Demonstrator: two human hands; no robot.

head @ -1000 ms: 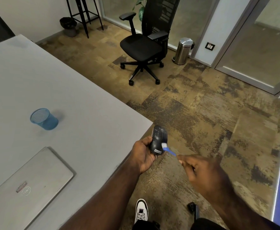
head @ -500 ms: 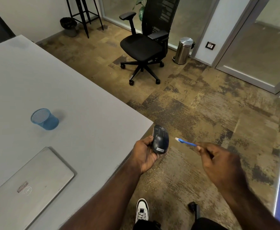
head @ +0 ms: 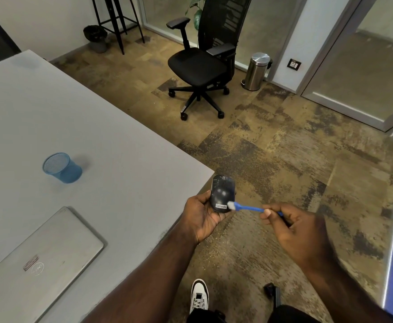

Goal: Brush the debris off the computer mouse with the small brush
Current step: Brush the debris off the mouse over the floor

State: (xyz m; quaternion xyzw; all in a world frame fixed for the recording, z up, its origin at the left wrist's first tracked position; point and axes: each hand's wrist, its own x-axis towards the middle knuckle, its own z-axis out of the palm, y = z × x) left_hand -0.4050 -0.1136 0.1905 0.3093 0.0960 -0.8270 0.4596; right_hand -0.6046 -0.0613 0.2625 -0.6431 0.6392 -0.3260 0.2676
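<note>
Office, grey table (head: pixel 97 136) corner | left hand (head: pixel 202 217) wraps black computer mouse (head: pixel 222 193) beside table edge | right hand (head: pixel 293 227) pinches small blue brush (head: pixel 246 207), bristles touching mouse's near end

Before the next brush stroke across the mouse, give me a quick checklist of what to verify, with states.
1. Computer mouse held firmly in the left hand: ok.
2. Small brush gripped by its handle in the right hand: ok.
3. Bristles against the mouse's near end, by the label: ok.
4. Mouse held off the table edge, over the floor: ok.
5. Laptop and blue mesh cup away from the brushing: ok.
6. Debris left on the mouse: cannot tell.
</note>
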